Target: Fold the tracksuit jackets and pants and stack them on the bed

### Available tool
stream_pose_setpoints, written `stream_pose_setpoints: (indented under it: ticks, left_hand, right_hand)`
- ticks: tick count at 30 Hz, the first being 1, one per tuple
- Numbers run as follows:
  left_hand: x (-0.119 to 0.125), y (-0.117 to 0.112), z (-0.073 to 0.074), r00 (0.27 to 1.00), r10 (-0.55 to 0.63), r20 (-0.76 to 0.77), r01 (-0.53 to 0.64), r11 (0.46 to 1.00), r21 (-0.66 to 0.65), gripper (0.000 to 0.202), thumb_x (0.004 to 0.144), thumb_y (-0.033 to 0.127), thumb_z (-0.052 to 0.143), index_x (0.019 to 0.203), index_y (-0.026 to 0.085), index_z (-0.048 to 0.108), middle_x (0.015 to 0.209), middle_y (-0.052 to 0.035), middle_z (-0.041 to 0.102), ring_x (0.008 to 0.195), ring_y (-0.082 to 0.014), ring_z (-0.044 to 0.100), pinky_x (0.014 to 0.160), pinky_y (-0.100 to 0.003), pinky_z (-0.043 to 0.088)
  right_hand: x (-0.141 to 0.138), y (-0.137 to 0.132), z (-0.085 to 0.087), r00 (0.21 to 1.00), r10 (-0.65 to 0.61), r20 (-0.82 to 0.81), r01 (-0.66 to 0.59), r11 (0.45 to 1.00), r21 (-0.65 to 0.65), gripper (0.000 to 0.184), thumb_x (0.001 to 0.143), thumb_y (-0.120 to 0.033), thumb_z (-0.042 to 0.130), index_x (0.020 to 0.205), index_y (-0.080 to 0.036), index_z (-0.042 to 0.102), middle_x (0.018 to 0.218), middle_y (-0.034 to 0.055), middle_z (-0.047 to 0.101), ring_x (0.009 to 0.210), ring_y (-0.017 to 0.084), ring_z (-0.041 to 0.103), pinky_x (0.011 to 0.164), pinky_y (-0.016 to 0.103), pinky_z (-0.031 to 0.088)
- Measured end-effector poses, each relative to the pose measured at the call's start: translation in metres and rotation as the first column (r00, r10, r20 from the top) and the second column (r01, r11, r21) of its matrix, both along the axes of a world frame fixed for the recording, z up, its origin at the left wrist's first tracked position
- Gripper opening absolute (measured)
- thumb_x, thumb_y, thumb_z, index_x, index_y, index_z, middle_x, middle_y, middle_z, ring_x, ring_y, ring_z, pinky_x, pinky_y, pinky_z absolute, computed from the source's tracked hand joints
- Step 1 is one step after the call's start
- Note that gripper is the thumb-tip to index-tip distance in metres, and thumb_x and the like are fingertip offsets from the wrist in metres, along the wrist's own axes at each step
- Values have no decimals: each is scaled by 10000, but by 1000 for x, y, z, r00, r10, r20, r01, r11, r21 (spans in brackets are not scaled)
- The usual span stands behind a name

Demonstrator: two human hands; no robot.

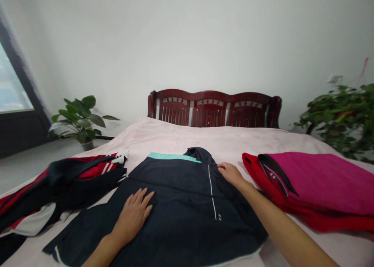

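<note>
A dark navy zip jacket (175, 204) lies spread flat on the bed, its teal collar lining and white zip piping facing up. My left hand (133, 216) rests palm-down on its chest with the fingers apart. My right hand (230, 173) touches the jacket's upper right edge near the hood (200, 154), fingers loosely curled. To the left sits a crumpled black, red and white track jacket (64, 185). A folded red and magenta garment (304, 185) lies to the right, apart from my right hand.
The pale pink bedspread (175, 136) runs back to a dark red wooden headboard (214, 108). Potted green plants stand on both sides, one (78, 121) on the floor at left, another (339, 119) at right. A window (11, 83) is at far left.
</note>
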State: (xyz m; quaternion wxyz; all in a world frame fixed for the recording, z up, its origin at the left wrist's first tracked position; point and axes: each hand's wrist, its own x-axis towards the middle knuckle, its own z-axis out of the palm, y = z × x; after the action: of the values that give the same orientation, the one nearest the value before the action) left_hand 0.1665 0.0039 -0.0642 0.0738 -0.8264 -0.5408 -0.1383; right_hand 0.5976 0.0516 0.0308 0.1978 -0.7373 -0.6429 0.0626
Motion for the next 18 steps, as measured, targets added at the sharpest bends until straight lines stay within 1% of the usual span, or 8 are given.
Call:
stream_pose_setpoints:
  ticks: [3, 6, 9, 11, 13, 15, 17, 18]
  left_hand:
    - [-4, 2, -2, 1000, 3, -1, -3, 1000, 13, 460, 957, 398, 427, 1399, 323, 531, 1470, -61, 525, 1378, -274, 447, 1118, -485, 371]
    - [-4, 5, -1, 1000, 7, 8, -7, 1000, 21, 458, 955, 427, 428, 1394, 347, 532, 1464, -44, 533, 1372, -265, 456, 1119, -480, 377]
    - [-3, 6, -2, 1000, 10, 22, -10, 1000, 8, 451, 944, 428, 445, 1381, 365, 543, 1460, -36, 538, 1360, -269, 471, 1113, -484, 388]
    - [-5, 6, -6, 999, 13, 53, -13, 1000, -7, 447, 936, 421, 458, 1371, 371, 551, 1459, -30, 539, 1357, -272, 474, 1113, -491, 389]
    - [-10, 7, -8, 992, 4, 127, 0, 1000, -28, 437, 926, 425, 474, 1349, 373, 572, 1453, -22, 545, 1363, -274, 465, 1124, -503, 376]
    - [-12, 11, -6, 961, -4, 278, 22, 998, -61, 407, 913, 425, 488, 1287, 350, 628, 1421, -24, 575, 1356, -275, 473, 1133, -509, 365]
    - [-5, 21, 5, 874, -5, 486, 67, 992, -111, 370, 888, 401, 513, 1200, 299, 683, 1351, -43, 626, 1309, -272, 518, 1133, -499, 370]
    - [5, 29, 14, 802, 16, 598, 95, 983, -155, 349, 865, 378, 539, 1155, 268, 700, 1298, -58, 657, 1264, -270, 555, 1124, -488, 384]
  right_hand:
    - [-10, 41, -8, 997, -65, 46, 63, 997, 40, 388, 916, -264, 423, 1229, -184, 639, 1229, 89, 676, 1104, 195, 623, 907, 267, 447]
    - [-25, 69, -19, 987, -118, 113, 108, 990, 91, 446, 894, -315, 533, 1315, -175, 578, 1287, 147, 619, 1165, 268, 572, 938, 351, 434]
    - [-37, 84, -28, 978, -111, 175, 92, 990, 111, 401, 865, -231, 580, 1258, -163, 619, 1181, 164, 645, 1098, 291, 586, 899, 385, 441]
    - [-41, 84, -30, 976, -72, 204, 45, 990, 130, 329, 899, -143, 489, 1169, -184, 672, 1106, 137, 657, 1051, 253, 596, 890, 359, 435]
    - [-42, 74, -29, 974, -13, 227, -25, 986, 165, 353, 937, -118, 406, 1124, -212, 690, 1089, 105, 645, 1051, 218, 577, 914, 325, 417]
    - [-42, 56, -27, 953, 99, 286, -169, 959, 229, 344, 964, -143, 384, 1106, -214, 689, 1068, 92, 626, 1041, 210, 551, 923, 313, 404]
    - [-42, 31, -28, 895, 241, 377, -358, 891, 281, 322, 970, -147, 387, 1064, -197, 691, 995, 87, 611, 979, 215, 536, 885, 321, 406]
    - [-43, 19, -30, 856, 302, 420, -443, 848, 292, 315, 967, -135, 389, 1040, -187, 691, 960, 86, 604, 945, 216, 528, 857, 325, 406]
